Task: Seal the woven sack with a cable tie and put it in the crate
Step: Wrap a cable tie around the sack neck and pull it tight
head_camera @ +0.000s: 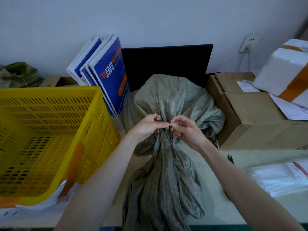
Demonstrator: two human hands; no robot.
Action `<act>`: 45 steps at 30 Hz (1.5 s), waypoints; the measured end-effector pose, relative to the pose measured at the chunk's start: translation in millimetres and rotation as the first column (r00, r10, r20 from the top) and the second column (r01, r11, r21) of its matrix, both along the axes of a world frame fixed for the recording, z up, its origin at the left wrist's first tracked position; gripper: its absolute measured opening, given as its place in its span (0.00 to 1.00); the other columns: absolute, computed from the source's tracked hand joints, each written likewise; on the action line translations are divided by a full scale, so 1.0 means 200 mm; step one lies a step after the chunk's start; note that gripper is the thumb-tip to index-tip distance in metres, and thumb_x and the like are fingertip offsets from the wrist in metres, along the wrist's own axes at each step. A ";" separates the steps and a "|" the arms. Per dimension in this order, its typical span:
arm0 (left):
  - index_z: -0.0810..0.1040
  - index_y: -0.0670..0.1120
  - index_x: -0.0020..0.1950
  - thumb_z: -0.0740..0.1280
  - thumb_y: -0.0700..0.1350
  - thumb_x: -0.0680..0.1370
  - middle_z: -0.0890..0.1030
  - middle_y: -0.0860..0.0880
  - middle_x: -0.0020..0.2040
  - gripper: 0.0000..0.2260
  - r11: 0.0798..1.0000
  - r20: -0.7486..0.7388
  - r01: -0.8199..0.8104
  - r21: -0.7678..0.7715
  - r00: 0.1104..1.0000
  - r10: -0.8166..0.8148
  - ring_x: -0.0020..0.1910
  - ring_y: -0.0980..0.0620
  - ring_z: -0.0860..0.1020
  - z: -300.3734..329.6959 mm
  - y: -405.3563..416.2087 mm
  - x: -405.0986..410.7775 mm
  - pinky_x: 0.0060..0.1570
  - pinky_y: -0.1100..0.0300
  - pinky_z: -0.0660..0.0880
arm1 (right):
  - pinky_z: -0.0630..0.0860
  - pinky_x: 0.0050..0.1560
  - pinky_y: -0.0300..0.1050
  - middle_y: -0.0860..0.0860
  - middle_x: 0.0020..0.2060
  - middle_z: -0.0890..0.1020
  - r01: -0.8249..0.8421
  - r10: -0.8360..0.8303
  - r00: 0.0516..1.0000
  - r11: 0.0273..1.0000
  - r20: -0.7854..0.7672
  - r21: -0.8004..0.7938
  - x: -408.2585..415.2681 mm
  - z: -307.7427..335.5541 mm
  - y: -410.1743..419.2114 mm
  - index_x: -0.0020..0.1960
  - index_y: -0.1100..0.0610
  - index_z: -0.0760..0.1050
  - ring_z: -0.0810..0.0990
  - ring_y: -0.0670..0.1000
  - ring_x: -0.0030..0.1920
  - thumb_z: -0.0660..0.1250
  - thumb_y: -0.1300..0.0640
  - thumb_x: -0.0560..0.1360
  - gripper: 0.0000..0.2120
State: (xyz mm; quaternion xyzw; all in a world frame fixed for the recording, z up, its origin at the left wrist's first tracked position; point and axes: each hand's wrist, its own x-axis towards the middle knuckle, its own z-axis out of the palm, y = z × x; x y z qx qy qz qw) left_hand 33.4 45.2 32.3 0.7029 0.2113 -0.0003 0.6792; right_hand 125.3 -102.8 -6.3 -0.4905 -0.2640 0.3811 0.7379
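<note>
We look down on a pale tabletop [208, 177] set against a plain light wall [150, 17] with a socket [249, 43] on it. The grey-green woven sack [168, 100] lies at the middle of the tabletop, its gathered neck pointing toward us. Left of the sack stands the yellow slatted crate [50, 130], with white papers under its near corner. Behind the sack leans a black panel [166, 64]; blue and white folders [106, 75] stand between crate and sack, their print too small to read. Right of the sack lie flattened cardboard boxes [250, 110], a taped white parcel [283, 69] and clear plastic bags [280, 177]. Our left hand [146, 127] and right hand [188, 129] meet at the sack's neck, each grip pinched shut on something small there; we cannot make out a cable tie.
</note>
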 end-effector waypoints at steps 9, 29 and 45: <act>0.62 0.47 0.40 0.69 0.35 0.75 0.82 0.44 0.41 0.16 0.999 -0.014 0.035 0.021 0.999 -0.035 0.32 0.64 0.80 0.02 -0.01 -0.01 0.36 0.63 0.66 | 0.65 0.29 0.38 0.50 0.32 0.69 0.003 0.011 0.993 0.993 0.118 -0.119 0.01 0.02 -0.04 0.41 0.59 0.72 0.64 0.46 0.28 0.63 0.67 0.77 0.07; 0.59 0.48 0.35 0.69 0.37 0.75 0.70 0.47 0.34 0.20 0.917 -0.010 -0.063 0.395 0.997 0.073 0.31 0.69 0.78 -0.11 0.01 0.00 0.38 0.62 0.66 | 0.70 0.30 0.36 0.52 0.34 0.71 0.260 -0.259 0.958 0.966 -0.127 -0.009 0.12 0.00 -0.10 0.40 0.59 0.67 0.71 0.46 0.28 0.51 0.68 0.81 0.14; 0.59 0.47 0.34 0.68 0.36 0.76 0.70 0.47 0.34 0.20 0.914 -0.058 -0.073 0.399 0.993 0.105 0.39 0.61 0.79 -0.21 0.02 -0.05 0.36 0.69 0.67 | 0.68 0.31 0.36 0.53 0.35 0.69 0.480 -0.461 0.854 0.877 -0.240 0.024 0.26 0.04 -0.27 0.37 0.59 0.66 0.66 0.46 0.27 0.51 0.69 0.80 0.15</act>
